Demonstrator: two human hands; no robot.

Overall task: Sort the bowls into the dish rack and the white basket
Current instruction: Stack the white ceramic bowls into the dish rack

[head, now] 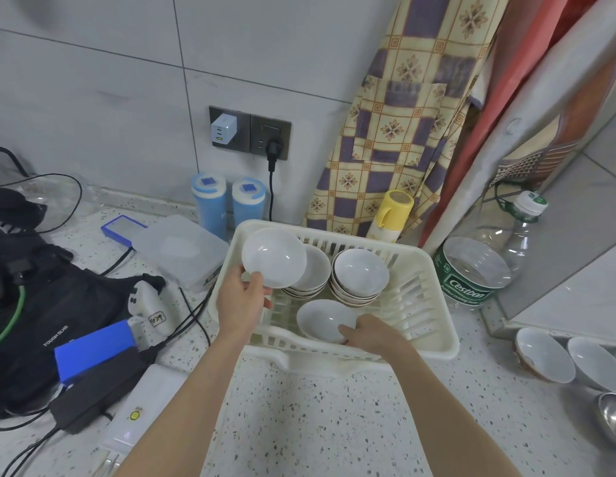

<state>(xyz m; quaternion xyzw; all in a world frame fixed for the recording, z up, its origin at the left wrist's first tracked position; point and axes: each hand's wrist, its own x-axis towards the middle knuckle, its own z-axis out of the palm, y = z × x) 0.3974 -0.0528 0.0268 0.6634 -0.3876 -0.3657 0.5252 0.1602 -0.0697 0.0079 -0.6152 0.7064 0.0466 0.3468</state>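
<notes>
The left hand (239, 301) pinches a white bowl (274, 258) by its near rim, thumb inside, fingers beneath, tilted above the white basket (434, 333). The right hand (370, 333) curls around the near edge of another bowl (325, 320) lying in the basket, fingertips inside its rim. Two bowl stacks (360, 275) sit behind.

Green label on big clear water bottle (471, 270) at right reads "Cestbon", with smaller line beneath starting "Purified Drinking Water"; tiny figure at label's left edge too small to make out. Black bag (41, 304) at left carries white lettering, blurred, roughly "TOUGHSLAB", spelling uncertain. White controller (146, 304) lying on bag bears small tag with handwritten number, apparently "1079". Blue square stickers on lids of two blue canisters (227, 204) unreadable.
</notes>
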